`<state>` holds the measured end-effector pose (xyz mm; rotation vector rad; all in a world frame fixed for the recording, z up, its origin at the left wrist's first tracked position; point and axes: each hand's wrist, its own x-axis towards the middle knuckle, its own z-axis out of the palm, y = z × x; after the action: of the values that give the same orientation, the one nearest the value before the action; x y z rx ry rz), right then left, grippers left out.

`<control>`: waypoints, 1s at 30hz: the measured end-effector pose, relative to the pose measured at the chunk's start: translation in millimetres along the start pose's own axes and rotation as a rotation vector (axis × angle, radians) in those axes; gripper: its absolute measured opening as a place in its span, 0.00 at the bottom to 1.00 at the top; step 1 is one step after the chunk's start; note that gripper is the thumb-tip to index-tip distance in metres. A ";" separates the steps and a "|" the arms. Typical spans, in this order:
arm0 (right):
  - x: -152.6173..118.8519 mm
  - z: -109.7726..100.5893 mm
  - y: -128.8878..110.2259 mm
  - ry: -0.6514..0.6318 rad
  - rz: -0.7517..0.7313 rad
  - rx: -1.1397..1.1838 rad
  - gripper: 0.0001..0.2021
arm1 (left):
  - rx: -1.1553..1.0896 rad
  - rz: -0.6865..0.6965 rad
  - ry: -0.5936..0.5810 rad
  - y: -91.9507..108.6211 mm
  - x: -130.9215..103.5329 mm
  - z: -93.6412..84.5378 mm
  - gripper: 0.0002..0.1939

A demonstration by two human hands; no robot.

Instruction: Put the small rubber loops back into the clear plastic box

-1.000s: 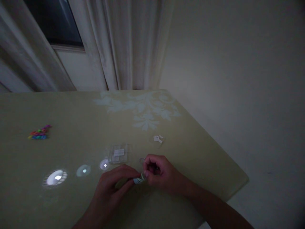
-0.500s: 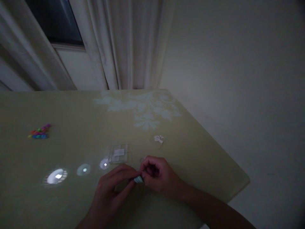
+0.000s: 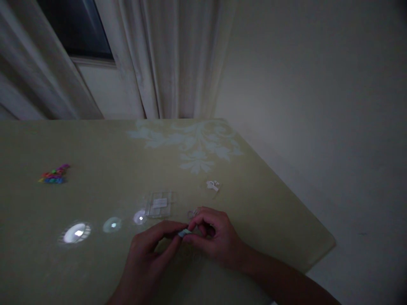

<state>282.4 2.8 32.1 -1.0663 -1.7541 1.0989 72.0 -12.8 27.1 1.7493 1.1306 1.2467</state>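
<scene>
A small pale blue-green piece (image 3: 184, 232) with light stripes is held between my two hands over the near part of the table. It is too dark and small to name its kind. My left hand (image 3: 149, 250) pinches its left end between thumb and fingers. The thumb and forefinger of my right hand (image 3: 216, 237) are closed at its right end; the fingertips hide part of it. Just beyond my right fingers lies a small ring-like thing (image 3: 191, 214), partly covered by the hand. A clear plastic box (image 3: 155, 214) with a pale label sits beyond my left hand.
Small white pieces (image 3: 212, 185) lie on the table (image 3: 104, 161) beyond my right hand. A pile of small colourful pieces (image 3: 54, 175) is far to the left. The table's right edge slants away towards the wall; curtains (image 3: 178, 59) hang behind.
The blue-green piece has turned and risen slightly between my fingers. My right fingers have shifted a little, showing more of the ring-like thing. The view has moved slightly.
</scene>
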 end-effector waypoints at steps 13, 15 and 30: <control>3.2 -6.7 -4.5 0.037 0.078 0.065 0.15 | 0.219 0.083 0.065 -1.5 20.2 -34.2 0.08; 3.8 -7.7 -6.9 0.056 0.074 0.085 0.13 | 0.332 0.065 0.106 -8.6 26.1 -50.1 0.06; 8.9 -17.6 -14.7 0.176 0.059 0.082 0.12 | 0.982 0.346 -0.206 -44.3 23.4 -76.4 0.20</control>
<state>292.0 11.7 52.9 -1.1347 -1.5358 1.0690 -8.4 29.4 18.1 2.8114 1.4808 0.6555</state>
